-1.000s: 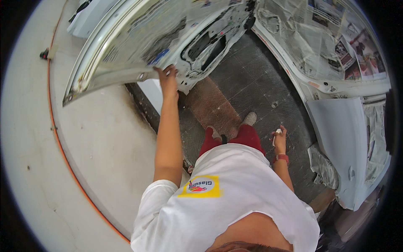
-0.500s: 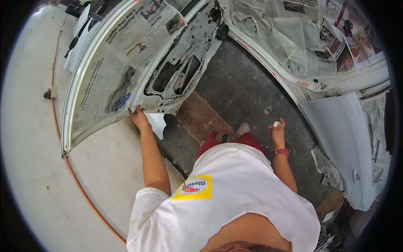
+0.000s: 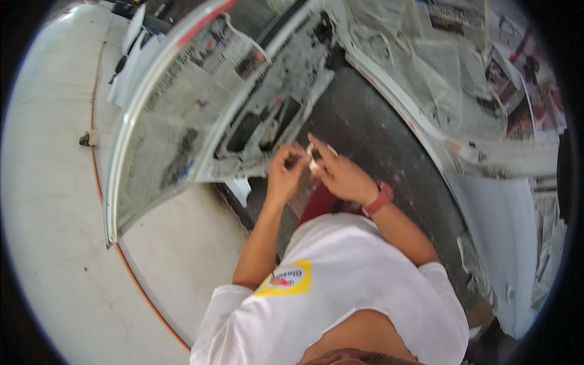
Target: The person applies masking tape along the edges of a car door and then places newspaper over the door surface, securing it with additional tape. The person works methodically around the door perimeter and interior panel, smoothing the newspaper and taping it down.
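In front of my waist both hands are together at a small whitish ring, which looks like a roll of masking tape [image 3: 314,164]. My right hand [image 3: 345,176] holds the roll, with a finger through or over it. My left hand [image 3: 285,176] has its fingertips pinched against the roll's left side; motion blur hides the exact grip. Just beyond my left hand is the open car door [image 3: 207,164], its window covered with newspaper and its inner panel [image 3: 267,115] bare, dark and stripped.
On the right stands the white car body [image 3: 420,115], its opening masked with newspaper [image 3: 426,67]. A pale grey panel [image 3: 496,237] hangs at its side. Dark textured flooring [image 3: 371,115] lies between door and body. An orange hose [image 3: 137,277] runs along the pale floor at left.
My left hand has let go of the door's lower edge and moved right to the tape. My right hand has come up and left with the roll to meet it. The view has shifted slightly.
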Available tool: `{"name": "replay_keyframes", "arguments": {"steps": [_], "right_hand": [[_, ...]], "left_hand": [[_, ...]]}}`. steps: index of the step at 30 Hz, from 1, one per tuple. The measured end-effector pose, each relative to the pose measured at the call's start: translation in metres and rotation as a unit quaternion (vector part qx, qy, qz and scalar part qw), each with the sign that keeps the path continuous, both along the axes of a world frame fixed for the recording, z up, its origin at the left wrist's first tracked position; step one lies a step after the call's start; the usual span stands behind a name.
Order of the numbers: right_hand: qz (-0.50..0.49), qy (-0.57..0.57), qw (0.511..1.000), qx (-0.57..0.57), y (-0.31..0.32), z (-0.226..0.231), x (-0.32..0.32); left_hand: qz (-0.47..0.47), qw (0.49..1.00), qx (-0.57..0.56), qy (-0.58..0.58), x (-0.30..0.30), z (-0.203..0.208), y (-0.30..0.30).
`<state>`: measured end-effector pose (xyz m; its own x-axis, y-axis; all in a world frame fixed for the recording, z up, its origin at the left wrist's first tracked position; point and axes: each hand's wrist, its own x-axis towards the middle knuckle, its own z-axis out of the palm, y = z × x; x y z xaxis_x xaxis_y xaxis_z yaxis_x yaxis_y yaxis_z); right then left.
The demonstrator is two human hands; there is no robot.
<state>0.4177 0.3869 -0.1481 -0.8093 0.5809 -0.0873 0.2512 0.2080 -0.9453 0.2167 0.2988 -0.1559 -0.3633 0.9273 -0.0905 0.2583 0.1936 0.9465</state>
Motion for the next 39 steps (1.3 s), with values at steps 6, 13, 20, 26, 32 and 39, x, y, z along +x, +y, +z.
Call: {"name": "replay_keyframes", "arguments": {"steps": [6, 13, 20, 26, 32, 39], "right_hand": [[0.011, 0.002, 0.986, -0.166, 0.063, 0.001, -0.039], [-0.051, 0.084, 0.941, 0.324, 0.103, -0.018, -0.078], [-0.241, 0.097, 0.962, -0.08, 0.157, -0.066, -0.11], [-0.07, 0.054, 0.979, -0.185, 0.211, -0.089, -0.132], [-0.144, 0.06, 0.979, -0.132, 0.236, -0.109, -0.149], [-0.153, 0.043, 0.983, -0.096, 0.277, -0.125, -0.155]], "left_hand": [[0.025, 0.985, 0.007, 0.173, -0.048, 0.021, 0.061], [0.154, 0.974, -0.026, 0.164, -0.103, -0.004, 0.127], [0.02, 0.978, -0.016, 0.206, -0.123, -0.008, 0.146], [0.032, 0.981, -0.051, 0.184, -0.101, 0.004, 0.171], [0.052, 0.936, -0.078, 0.34, -0.112, 0.018, 0.19], [-0.044, 0.905, -0.134, 0.401, -0.15, 0.03, 0.235]]}}
